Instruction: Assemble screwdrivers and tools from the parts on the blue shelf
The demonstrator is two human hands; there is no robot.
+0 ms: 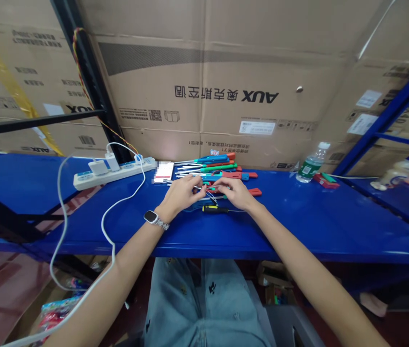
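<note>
My left hand (185, 193), with a watch (151, 217) on the wrist, is closed with its fingertips pinched together. Across from it, my right hand (239, 193) pinches too. Thin wires (209, 194) run between the two sets of fingertips, just above the blue shelf; the exact ends are too small to make out. Under and behind my hands lie several long tools (222, 167) with metal shafts and red, green or blue handles. Nearer to me rests a screwdriver (216, 209) with a yellow and black handle, its shaft pointing right.
A white power strip (113, 172) with plugged-in chargers lies left, its white cable (103, 226) crossing by my left arm. A white card-like object (164, 172) sits beside it. A water bottle (311, 164) and red-green box (325, 180) stand right. Large cartons (222, 58) form the back.
</note>
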